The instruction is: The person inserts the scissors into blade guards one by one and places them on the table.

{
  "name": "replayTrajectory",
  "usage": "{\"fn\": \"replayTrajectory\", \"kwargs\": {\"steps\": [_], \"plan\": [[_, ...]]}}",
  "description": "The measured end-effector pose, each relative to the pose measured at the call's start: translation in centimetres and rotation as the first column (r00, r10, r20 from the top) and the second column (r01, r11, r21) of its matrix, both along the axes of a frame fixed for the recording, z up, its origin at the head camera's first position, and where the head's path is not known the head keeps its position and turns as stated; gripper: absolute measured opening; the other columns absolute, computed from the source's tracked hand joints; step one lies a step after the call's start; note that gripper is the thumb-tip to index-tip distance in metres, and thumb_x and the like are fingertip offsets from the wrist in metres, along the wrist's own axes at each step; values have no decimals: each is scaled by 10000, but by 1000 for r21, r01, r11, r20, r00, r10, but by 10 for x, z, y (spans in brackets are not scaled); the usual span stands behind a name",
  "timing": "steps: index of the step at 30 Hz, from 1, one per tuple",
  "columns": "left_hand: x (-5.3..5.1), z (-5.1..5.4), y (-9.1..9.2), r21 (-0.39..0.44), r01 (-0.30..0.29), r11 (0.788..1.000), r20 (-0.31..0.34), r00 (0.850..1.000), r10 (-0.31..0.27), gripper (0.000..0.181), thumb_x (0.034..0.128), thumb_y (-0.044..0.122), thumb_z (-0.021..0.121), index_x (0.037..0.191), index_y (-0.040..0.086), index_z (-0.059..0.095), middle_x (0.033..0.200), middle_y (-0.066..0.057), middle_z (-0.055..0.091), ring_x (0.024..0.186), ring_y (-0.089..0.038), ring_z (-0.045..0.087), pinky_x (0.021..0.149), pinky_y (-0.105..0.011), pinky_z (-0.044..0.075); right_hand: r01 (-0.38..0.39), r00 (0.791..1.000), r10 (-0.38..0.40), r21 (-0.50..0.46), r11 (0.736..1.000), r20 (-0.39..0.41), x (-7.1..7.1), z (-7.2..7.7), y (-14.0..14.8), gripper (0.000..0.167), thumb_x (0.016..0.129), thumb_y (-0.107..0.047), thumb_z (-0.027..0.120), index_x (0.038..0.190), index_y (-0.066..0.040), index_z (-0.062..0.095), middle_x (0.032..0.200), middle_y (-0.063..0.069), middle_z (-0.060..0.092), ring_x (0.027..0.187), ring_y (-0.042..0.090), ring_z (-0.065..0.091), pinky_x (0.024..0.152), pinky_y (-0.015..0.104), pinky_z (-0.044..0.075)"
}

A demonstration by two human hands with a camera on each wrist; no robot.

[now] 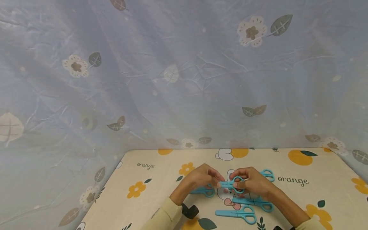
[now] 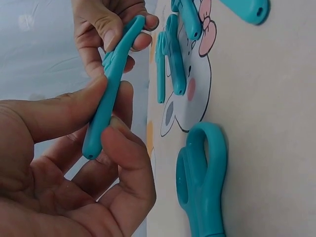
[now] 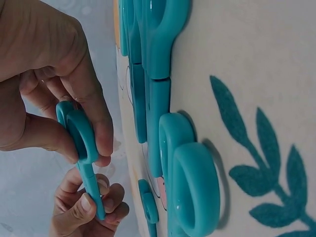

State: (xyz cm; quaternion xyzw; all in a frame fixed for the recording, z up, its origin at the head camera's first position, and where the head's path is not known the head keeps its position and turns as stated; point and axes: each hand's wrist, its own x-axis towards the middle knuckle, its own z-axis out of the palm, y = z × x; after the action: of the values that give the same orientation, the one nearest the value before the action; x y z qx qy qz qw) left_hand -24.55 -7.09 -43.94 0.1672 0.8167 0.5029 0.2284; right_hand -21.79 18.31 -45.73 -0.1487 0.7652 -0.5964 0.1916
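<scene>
Both hands hold one pair of teal scissors (image 1: 227, 184) just above the table. My left hand (image 1: 202, 175) pinches the covered blade end between thumb and fingers; in the left wrist view the blade cover (image 2: 101, 116) has a small hole at its tip. The handle loops (image 3: 83, 136) are gripped by my right hand (image 1: 254, 182), its thumb on one side and fingers on the other. Below the left hand lies another pair of scissors (image 1: 206, 191). Near the right hand are a pair behind it (image 1: 268, 174) and a pair in front (image 1: 254, 202).
Closest to the front edge lies one more pair of teal scissors (image 1: 237, 213), handles to the right. A cream tablecloth (image 1: 161, 198) printed with oranges, flowers and a rabbit covers the table. Behind it hangs a grey-blue patterned curtain (image 1: 184, 105).
</scene>
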Motion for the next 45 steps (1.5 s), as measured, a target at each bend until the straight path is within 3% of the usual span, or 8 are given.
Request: {"fn": "replayTrajectory", "kwargs": {"steps": [5, 18, 26, 35, 45], "plan": [[-3, 2, -2, 28, 6, 1000, 15, 1000, -7, 146, 892, -38, 808, 999, 52, 850, 882, -51, 801, 763, -132, 650, 690, -330, 586, -17, 1000, 17, 17, 1000, -21, -2, 4, 0, 334, 998, -111, 743, 1264, 76, 668, 937, 64, 642, 848, 222, 721, 770, 431, 666], [-10, 4, -5, 66, 12, 998, 49, 999, -15, 182, 888, -74, 787, 1028, 26, 845, 829, 0, 760, 715, -124, 621, 627, -256, 528, -66, 997, 67, 30, 997, -44, -8, 5, 4, 381, 1014, -166, 732, 1303, 70, 652, 1011, 72, 751, 884, 229, 741, 773, 406, 639], [-13, 6, -7, 75, 24, 997, 56, 998, -29, 182, 904, -60, 780, 1051, 26, 844, 869, 9, 777, 716, -119, 623, 623, -244, 530, -86, 996, 85, 0, 996, -41, -12, 8, 5, 416, 1019, -162, 729, 1331, 94, 628, 960, 48, 695, 907, 238, 751, 786, 444, 656], [-17, 10, -10, 79, 22, 997, 53, 998, -26, 193, 899, -50, 782, 1070, 20, 838, 903, -25, 802, 773, -109, 667, 641, -245, 545, -95, 994, 95, -10, 995, -48, -15, 9, 7, 446, 1035, -167, 715, 1376, 100, 606, 1115, 114, 761, 946, 261, 761, 832, 474, 653], [-21, 4, -19, 78, 4, 997, 55, 998, -8, 142, 929, 8, 786, 1061, 24, 838, 881, 0, 774, 764, -122, 640, 643, -242, 541, -79, 997, 79, -37, 996, -2, -17, 7, 10, 450, 1041, -160, 706, 1394, 93, 589, 1051, 86, 769, 998, 280, 787, 845, 431, 664]]}}
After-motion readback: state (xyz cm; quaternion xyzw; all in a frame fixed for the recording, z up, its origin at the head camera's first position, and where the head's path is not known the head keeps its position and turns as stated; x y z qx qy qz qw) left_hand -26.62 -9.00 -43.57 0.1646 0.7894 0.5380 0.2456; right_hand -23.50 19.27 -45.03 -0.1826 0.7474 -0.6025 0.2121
